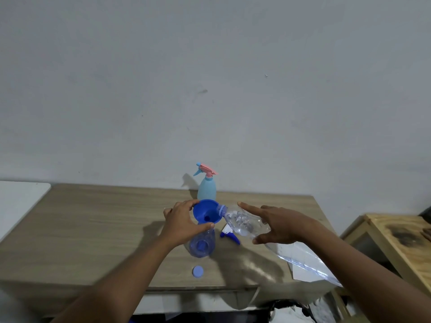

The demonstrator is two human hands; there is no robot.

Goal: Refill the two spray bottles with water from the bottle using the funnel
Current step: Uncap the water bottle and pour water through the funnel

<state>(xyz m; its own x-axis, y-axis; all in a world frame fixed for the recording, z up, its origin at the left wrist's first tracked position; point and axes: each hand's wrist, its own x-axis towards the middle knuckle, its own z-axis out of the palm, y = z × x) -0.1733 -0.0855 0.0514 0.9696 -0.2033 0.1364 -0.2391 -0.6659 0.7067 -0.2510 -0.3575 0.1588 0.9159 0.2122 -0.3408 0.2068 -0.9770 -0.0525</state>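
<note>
Your left hand [182, 220] pinches the rim of the blue funnel [206, 212], which sits in the neck of the clear spray bottle [201, 243] on the wood-grain bench [93, 217]. Your right hand [277, 226] grips the tilted water bottle [242, 221], its mouth at the funnel's rim. The pale-blue spray bottle [206, 191] stands behind, by the grey wall [210, 89]. A blue cap [198, 271] lies nearer you.

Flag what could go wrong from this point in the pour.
1. The mouth of the water bottle sits at the rim of the funnel, not over its centre, so water could run onto the table.
2. The right hand holds that bottle with its index finger straight; it might slip.
</note>
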